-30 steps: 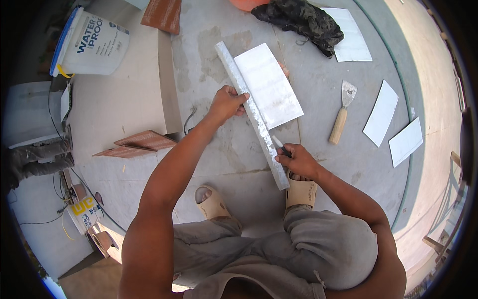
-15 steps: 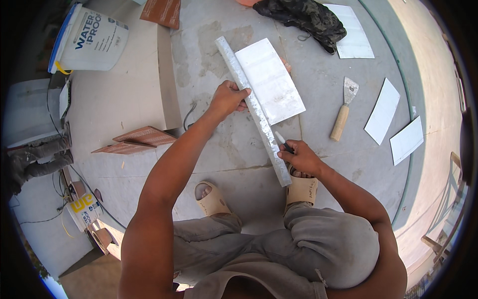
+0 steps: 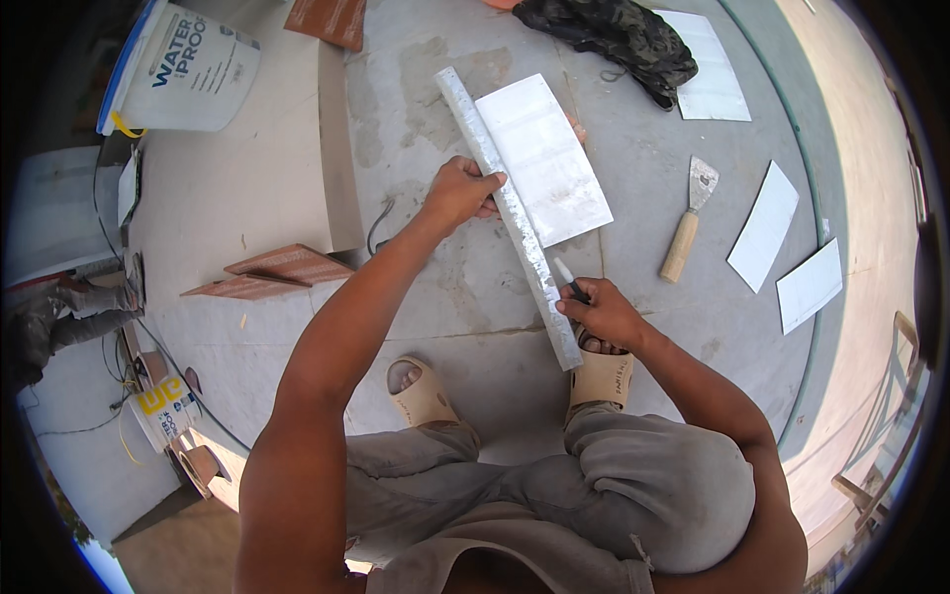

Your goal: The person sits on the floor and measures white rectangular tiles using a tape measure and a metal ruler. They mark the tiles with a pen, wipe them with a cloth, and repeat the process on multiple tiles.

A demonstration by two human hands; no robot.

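A long, straight metal bar point(image 3: 522, 231), grey and speckled with white, lies slantwise along the left edge of a white rectangular tile point(image 3: 554, 173). My left hand point(image 3: 465, 191) is closed around the bar near its middle, thumb on top. In my right hand point(image 3: 602, 311) is a marker point(image 3: 565, 272) with a whitish front end and a black body, pointing up and left beside the bar. The fingertips of that hand are close to the bar's lower part; whether they touch it I cannot tell. The bar's near end reaches my right sandal point(image 3: 600, 378).
To the right lie a putty knife point(image 3: 691, 220) with a wooden handle and white tile pieces point(image 3: 764, 226). A dark patterned cloth point(image 3: 618, 45) sits at the far side. Brown tiles point(image 3: 287, 265) and a white bucket point(image 3: 188, 74) are leftward. A green hose point(image 3: 813, 297) runs along the right.
The whole scene has shifted slightly to the right in the picture. Both hands keep their grip, and the bar stays along the tile's edge.
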